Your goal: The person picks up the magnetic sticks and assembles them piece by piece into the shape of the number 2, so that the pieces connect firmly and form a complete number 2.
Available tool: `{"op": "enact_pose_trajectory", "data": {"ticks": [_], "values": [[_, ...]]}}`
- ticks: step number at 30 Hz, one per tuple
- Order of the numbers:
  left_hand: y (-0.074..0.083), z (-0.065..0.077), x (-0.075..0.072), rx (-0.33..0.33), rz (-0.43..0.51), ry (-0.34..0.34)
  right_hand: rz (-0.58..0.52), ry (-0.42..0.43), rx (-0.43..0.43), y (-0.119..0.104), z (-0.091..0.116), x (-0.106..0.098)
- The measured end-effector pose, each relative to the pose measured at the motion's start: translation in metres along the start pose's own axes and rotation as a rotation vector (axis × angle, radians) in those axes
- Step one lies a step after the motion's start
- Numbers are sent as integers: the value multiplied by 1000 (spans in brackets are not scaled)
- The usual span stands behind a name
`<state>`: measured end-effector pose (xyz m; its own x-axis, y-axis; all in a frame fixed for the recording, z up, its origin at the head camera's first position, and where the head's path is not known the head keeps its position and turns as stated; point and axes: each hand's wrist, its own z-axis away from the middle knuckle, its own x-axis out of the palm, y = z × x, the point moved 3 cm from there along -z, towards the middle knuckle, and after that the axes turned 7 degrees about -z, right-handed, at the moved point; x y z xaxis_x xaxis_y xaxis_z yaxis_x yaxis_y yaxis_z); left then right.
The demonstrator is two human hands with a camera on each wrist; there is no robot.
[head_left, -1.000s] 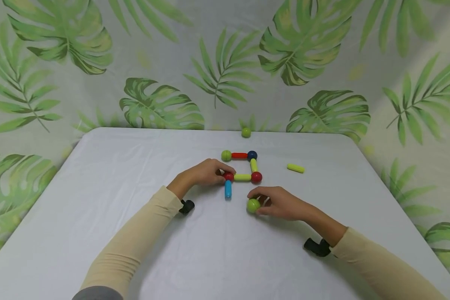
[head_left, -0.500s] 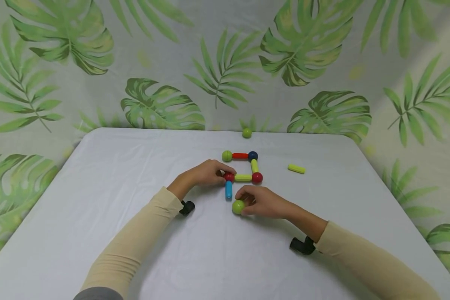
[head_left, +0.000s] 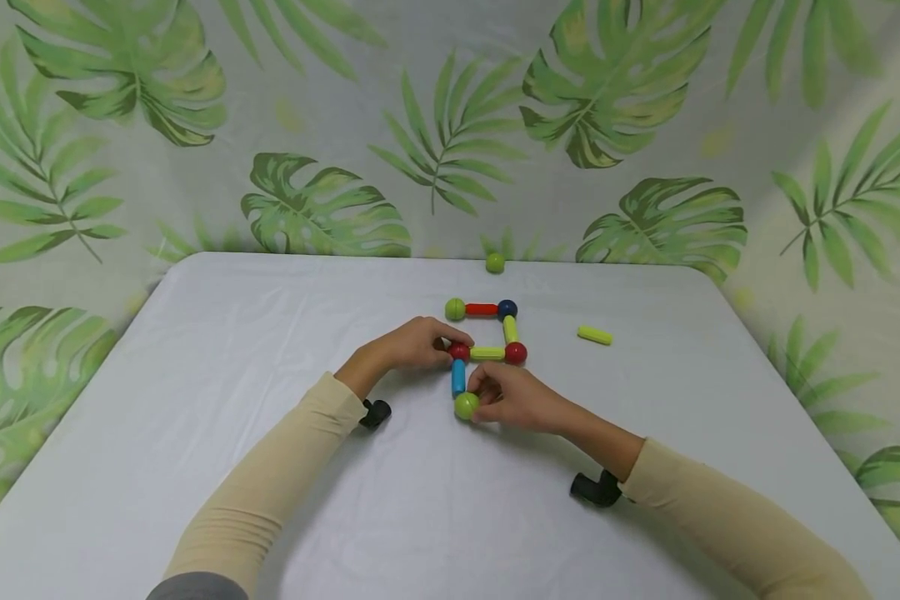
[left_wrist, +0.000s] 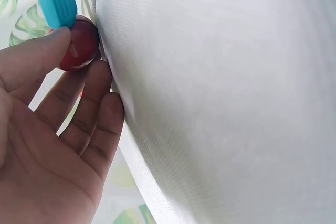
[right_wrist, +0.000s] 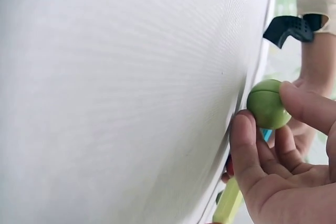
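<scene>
My left hand [head_left: 417,344] pinches a red ball [left_wrist: 83,44] between thumb and fingers on the table. From that ball a blue stick [head_left: 458,378] points toward the near side and a yellow-green stick [head_left: 487,353] runs right to a second red ball [head_left: 516,353]. In my right hand [head_left: 521,398] a green ball [right_wrist: 269,104] is held by thumb and fingertips, at the near end of the blue stick. Whether ball and stick touch is hard to tell. Another yellow-green stick [head_left: 511,328] leads up to a dark blue ball [head_left: 507,309], joined by a red stick [head_left: 482,309] to a green ball [head_left: 455,309].
A loose yellow-green stick [head_left: 595,335] lies at the right on the white-covered table [head_left: 330,517]. One more green ball [head_left: 495,263] sits by the far edge. Behind hangs a leaf-patterned cloth [head_left: 480,100].
My right hand has moved left with the green ball, bringing it to the near end of the blue stick. My left hand has stayed on the red ball.
</scene>
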<state>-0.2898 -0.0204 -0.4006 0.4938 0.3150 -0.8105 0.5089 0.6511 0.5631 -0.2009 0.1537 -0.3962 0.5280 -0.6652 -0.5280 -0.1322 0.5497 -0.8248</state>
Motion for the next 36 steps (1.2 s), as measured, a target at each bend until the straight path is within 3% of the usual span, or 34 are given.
{"op": "enact_pose_trajectory", "data": {"ticks": [19, 25, 31, 36], "values": [[2, 1, -1, -10, -36, 8, 77, 5, -29, -7, -8, 6], [2, 0, -1, -5, -28, 6, 102, -28, -29, -8, -8, 4], [2, 0, -1, -15, -22, 1, 120, -73, -34, -1, -4, -11], [3, 1, -1, -34, -8, -4, 157, -62, -56, 8, 12, -40]]}}
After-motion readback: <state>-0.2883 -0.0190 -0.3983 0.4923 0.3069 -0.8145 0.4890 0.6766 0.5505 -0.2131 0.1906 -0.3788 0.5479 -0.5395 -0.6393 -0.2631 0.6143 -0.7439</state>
